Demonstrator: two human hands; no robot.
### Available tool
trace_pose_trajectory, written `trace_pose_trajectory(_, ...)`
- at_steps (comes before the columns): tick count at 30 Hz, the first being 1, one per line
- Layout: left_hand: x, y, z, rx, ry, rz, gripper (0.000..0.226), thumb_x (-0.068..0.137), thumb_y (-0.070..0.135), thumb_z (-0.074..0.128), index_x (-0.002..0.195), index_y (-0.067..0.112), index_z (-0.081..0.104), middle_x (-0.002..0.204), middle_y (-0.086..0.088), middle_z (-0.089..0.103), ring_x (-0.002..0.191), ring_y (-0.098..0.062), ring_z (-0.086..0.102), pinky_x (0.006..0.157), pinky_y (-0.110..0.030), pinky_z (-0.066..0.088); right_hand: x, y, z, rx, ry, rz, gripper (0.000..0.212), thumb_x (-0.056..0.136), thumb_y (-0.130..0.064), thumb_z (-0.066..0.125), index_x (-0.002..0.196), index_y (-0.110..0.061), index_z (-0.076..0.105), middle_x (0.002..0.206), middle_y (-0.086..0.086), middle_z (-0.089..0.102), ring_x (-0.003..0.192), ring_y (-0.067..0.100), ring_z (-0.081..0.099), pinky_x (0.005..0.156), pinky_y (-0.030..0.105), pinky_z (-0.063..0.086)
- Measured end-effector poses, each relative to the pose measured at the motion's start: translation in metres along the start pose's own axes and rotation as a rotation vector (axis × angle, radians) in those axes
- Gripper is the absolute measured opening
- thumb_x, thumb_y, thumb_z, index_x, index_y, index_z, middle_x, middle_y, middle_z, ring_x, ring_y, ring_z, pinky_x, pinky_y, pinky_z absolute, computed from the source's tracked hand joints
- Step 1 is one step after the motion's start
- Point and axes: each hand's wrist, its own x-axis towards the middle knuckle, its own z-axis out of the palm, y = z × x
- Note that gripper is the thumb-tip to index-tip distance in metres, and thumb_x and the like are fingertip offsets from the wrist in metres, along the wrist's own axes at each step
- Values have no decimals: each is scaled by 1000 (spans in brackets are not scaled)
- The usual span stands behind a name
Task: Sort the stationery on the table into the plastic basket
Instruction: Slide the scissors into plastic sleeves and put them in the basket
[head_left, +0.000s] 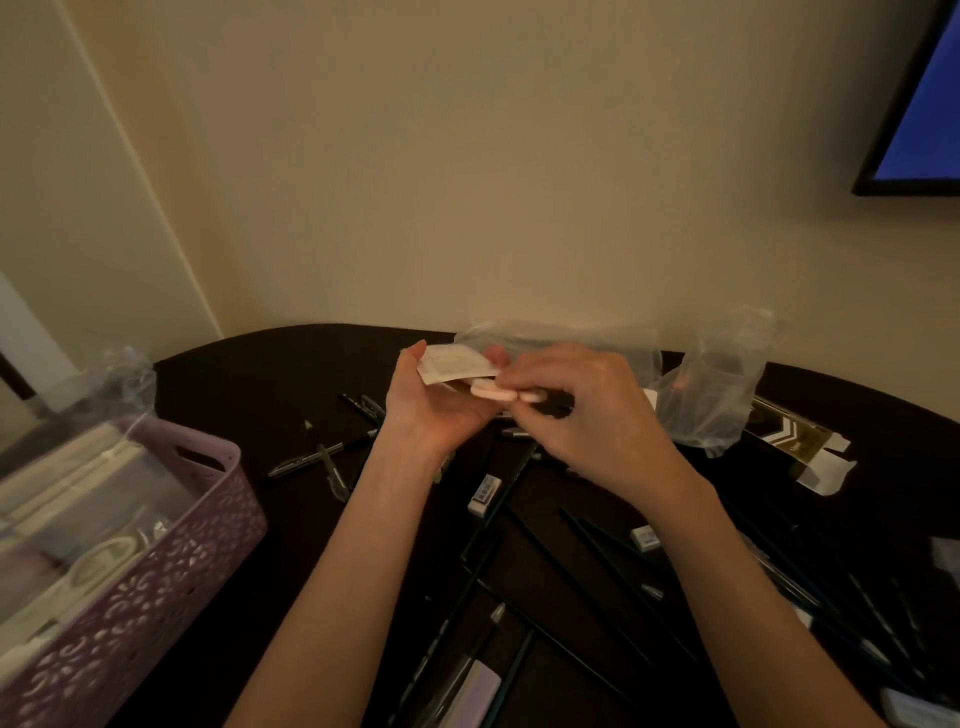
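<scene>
- Pale pink and flat, a small eraser-like piece (492, 392) sits between both hands above the dark worktop (270, 374), at the middle of the view.
- The left hand (441, 400) is palm-up; its fingers (496, 358) curl up behind a white paper wrapper (454, 365), which it holds just above the pink piece.
- The right hand (582, 400) comes in from the right, knuckles up; its fingers (530, 397) pinch the right end of the pink piece, touching the left hand's fingertips.
- The purple plastic basket (156, 561) stands at the left edge of the worktop, well apart from the hands, with flat pale packets and a tape-like roll inside.
- Dark pens (327, 457) lie scattered between the basket and the left forearm.
- Long dark pencils (571, 571) cross one another under and between the forearms.
- Two small white erasers (484, 494) lie among the pencils, one by the left forearm, the other by the right.
- Crumpled clear plastic bags (711, 395) lie beyond the right hand, with an opened gold-and-white carton (800, 441) just beside them.
</scene>
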Motion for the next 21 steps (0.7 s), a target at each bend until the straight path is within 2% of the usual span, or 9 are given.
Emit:
trace_pose_trajectory(2,-2,-3,1,44,4,29,50,97,43,44,120,-1,49,107,-21,57,114,-25,55,71,-47,56,0,2,6,-32,51,-12,23,77,-12,77,99,-16,76,98,-5,72,93,9,61,74,39,55)
trace_pose_trajectory(5,-8,-8,6,97,-13,38,49,98,44,40,108,-3,53,97,-22,57,91,-28,57,79,-43,49,-1,7,11,-72,52,-12,24,76,-12,78,99,-15,76,98,-3,71,94,8,54,73,38,54)
trace_pose_trajectory(9,-11,-10,9,128,-10,27,49,98,43,41,100,-4,55,89,-21,60,82,-30,59,76,-40,48,1,6,15,-100,41,-1,22,76,-15,79,98,-17,76,96,-6,72,92,10,52,72,39,52)
trace_pose_trajectory(13,-8,-8,8,123,2,36,48,97,44,41,115,1,51,97,-21,59,80,-27,59,90,-36,44,0,3,10,-17,-68,-18,21,78,-19,78,99,-21,76,97,-4,74,94,12,64,79,40,54)
trace_pose_trajectory(16,-6,-9,7,109,22,41,50,97,44,42,126,3,47,106,-20,56,84,-27,58,99,-34,41,0,6,11,8,-104,8,23,79,-20,77,102,-24,76,102,-3,73,102,13,65,82,41,55)
trace_pose_trajectory(19,-9,-13,8,131,15,-4,48,98,42,40,115,-1,53,97,-22,62,87,-28,60,91,-35,48,0,9,15,-25,6,3,21,77,-21,78,98,-23,76,98,-5,72,99,13,60,80,37,54)
trace_pose_trajectory(21,-15,-18,12,175,-2,-20,48,99,40,38,104,-4,57,83,-26,67,78,-31,65,77,-38,51,1,10,17,-75,92,6,19,73,-19,81,92,-19,78,94,-3,69,98,13,50,78,22,47)
